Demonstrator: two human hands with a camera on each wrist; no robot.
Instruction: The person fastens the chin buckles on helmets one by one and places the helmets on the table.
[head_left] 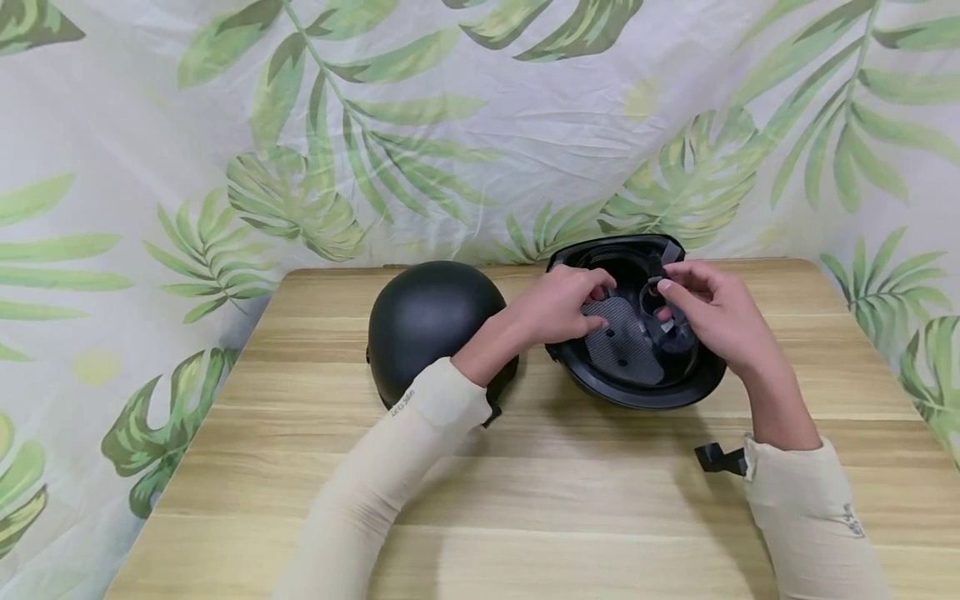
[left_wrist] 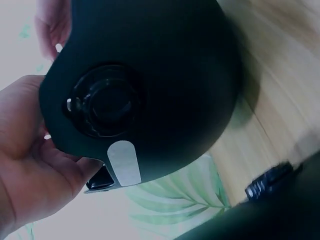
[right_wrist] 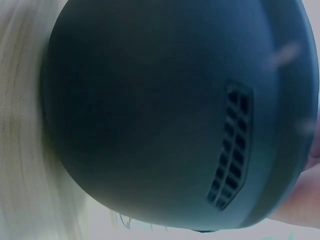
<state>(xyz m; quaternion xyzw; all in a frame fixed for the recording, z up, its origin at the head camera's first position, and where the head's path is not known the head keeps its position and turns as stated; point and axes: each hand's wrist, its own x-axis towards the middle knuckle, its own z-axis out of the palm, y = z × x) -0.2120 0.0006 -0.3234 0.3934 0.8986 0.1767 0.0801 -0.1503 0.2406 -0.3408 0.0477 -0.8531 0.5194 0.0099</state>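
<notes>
An upturned black helmet [head_left: 637,400] lies on the table, its dark textured padding [head_left: 621,342] facing up. From the left, my left hand [head_left: 551,304] reaches over the rim, thumb and forefinger spread above the padding. The left wrist view shows this left hand [left_wrist: 40,165] at the rim, beside a round black knob [left_wrist: 107,102] on the shell. My right hand [head_left: 716,308] pinches a black strap [head_left: 656,271] at the helmet's right side; some of its fingers are hidden. A slatted vent [right_wrist: 231,145] fills part of the right wrist view.
A second black helmet [head_left: 435,325], dome up, stands left of the first, under my left forearm. A small black piece [head_left: 720,458] sticks out at my right cuff. The wooden table [head_left: 570,517] ends at a leaf-patterned cloth [head_left: 420,167] behind.
</notes>
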